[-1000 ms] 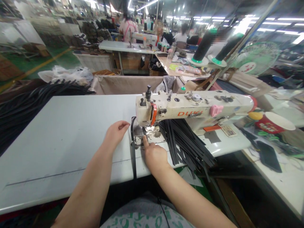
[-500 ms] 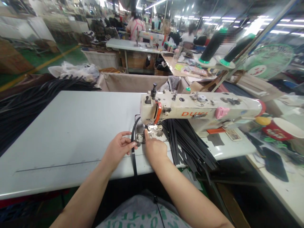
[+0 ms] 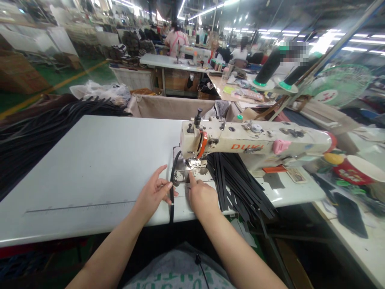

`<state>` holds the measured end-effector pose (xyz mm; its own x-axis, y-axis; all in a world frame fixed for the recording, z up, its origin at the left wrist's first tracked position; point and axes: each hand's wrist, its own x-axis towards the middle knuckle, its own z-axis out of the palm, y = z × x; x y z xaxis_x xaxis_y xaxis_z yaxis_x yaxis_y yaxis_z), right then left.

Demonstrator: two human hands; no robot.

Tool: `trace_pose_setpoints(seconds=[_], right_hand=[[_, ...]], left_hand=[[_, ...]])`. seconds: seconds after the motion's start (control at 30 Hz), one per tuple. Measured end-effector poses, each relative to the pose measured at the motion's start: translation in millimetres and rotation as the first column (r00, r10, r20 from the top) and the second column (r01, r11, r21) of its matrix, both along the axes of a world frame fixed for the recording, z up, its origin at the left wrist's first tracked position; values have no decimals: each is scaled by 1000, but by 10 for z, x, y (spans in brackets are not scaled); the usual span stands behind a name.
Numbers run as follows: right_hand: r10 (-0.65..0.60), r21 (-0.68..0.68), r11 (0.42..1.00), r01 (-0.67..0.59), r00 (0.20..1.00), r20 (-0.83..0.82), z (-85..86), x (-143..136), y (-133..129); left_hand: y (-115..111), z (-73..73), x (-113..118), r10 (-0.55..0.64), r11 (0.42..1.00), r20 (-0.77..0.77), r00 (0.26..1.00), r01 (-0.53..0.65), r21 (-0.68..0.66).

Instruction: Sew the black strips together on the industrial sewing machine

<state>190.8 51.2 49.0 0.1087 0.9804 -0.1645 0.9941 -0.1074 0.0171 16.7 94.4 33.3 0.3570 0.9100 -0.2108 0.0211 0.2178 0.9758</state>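
Beside the sewing machine [image 3: 222,136], the black strip [image 3: 172,176] runs lengthwise toward the wearer, pinched by the nearer left hand [image 3: 155,192] (right hand [image 3: 205,197]: index extended, grip indeterminable).

The strip [image 3: 173,171] is black, the sewing machine [image 3: 222,139] cream with orange lettering [image 3: 240,147].
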Motion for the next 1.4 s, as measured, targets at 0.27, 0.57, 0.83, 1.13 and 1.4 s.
trace_pose_setpoints(seconds=[0.27,0.57,0.83,1.13,1.4], right_hand=[[-47,87,994,70,968,-246,100,115,-179],[-14,198,974,107,908,-419,65,214,-232],[81,299,948,108,827,-556,-37,225,-172],[42,223,971,91,848,-529,52,180,-174],[-54,159,976,148,876,-479,76,165,-195]], left_hand=[[133,38,54,-108,993,14,994,109,-44],[225,33,50,-261,947,139,955,281,-153],[213,-31,36,-274,949,120,954,288,-127],[300,-122,33,-196,971,-194,961,218,97],[409,-185,13,231,816,-404,885,50,576]])
